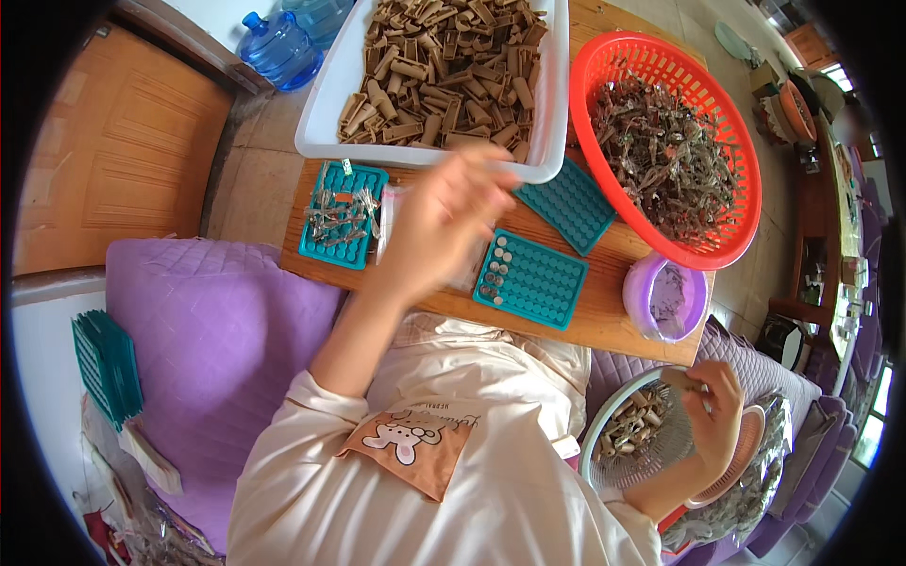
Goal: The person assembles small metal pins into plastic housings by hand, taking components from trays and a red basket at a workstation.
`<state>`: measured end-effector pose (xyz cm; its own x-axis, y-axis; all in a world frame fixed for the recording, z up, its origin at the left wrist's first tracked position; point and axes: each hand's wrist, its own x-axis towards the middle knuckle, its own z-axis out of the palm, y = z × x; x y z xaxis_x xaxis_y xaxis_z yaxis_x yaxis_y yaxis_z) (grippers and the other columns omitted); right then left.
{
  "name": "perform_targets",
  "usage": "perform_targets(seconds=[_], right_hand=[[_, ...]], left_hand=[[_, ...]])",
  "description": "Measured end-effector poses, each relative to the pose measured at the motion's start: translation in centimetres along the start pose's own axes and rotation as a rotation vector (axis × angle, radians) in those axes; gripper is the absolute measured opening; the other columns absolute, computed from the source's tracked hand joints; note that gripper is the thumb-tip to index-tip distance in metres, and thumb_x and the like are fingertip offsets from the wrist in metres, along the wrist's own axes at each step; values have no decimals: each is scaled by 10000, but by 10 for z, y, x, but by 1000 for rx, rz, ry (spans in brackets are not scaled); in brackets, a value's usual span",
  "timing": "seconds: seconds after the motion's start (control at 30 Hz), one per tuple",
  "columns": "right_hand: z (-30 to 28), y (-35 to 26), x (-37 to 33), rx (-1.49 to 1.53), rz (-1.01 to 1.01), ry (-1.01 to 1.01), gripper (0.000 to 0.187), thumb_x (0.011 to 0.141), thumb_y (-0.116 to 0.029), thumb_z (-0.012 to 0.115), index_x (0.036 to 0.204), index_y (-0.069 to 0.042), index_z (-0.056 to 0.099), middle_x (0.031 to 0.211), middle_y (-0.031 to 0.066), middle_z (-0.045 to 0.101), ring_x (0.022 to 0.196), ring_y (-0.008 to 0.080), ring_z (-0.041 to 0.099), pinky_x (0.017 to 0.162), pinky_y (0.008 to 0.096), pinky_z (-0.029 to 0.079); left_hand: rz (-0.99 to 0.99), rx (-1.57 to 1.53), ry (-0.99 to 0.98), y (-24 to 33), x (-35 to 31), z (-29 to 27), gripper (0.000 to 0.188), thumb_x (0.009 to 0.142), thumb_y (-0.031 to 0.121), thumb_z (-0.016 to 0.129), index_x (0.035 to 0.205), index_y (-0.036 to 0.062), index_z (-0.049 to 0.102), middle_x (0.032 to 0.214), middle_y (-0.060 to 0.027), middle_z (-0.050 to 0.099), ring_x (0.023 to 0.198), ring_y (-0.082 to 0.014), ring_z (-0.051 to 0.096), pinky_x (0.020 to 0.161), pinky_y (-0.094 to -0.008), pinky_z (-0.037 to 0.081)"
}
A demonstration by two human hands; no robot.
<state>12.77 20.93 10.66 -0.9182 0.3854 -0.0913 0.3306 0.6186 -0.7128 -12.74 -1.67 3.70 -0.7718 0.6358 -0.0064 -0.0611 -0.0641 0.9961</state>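
My left hand [444,222] is lifted over the table by the near edge of a white plastic tub [316,141]. Motion smears its fingers, and whether they hold anything cannot be made out. The tub is heaped with brown plastic half-tube pieces [453,75]. At the lower right my right hand [714,420] pinches a small brown piece [681,379] above the rim of a pale basket [596,443]. Similar brown pieces [637,423] lie inside that basket. Near my left hand is a teal tray [543,283] of round pockets, with several small round parts at its left end.
A red basket [746,203] of tangled metallic strips stands at the table's right. A purple bowl [638,294] sits below it. Another teal tray [576,212] is partly under the tub; a third [340,247] carries thin metal parts. Stacked teal trays [104,368] rest at far left.
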Motion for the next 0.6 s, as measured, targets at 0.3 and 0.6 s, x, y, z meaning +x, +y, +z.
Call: perform_targets(seconds=[0.3,0.6], right_hand=[[4,116,-80,-375,468,-447,227,611,2,571,836,3,605,787,146,579,709,250,590,623,314,471],[-3,83,-18,-327,340,-9,264,699,-51,580,953,11,550,758,140,601,716,255,603,636,338,454]], left_hand=[[83,1271,220,-17,130,-131,208,790,128,520,983,84,585,917,-100,605,832,-261,576,728,-348,455],[277,1824,-163,-46,165,-119,241,678,-16,539,913,33,549,885,-115,558,901,-266,516,763,-353,456]])
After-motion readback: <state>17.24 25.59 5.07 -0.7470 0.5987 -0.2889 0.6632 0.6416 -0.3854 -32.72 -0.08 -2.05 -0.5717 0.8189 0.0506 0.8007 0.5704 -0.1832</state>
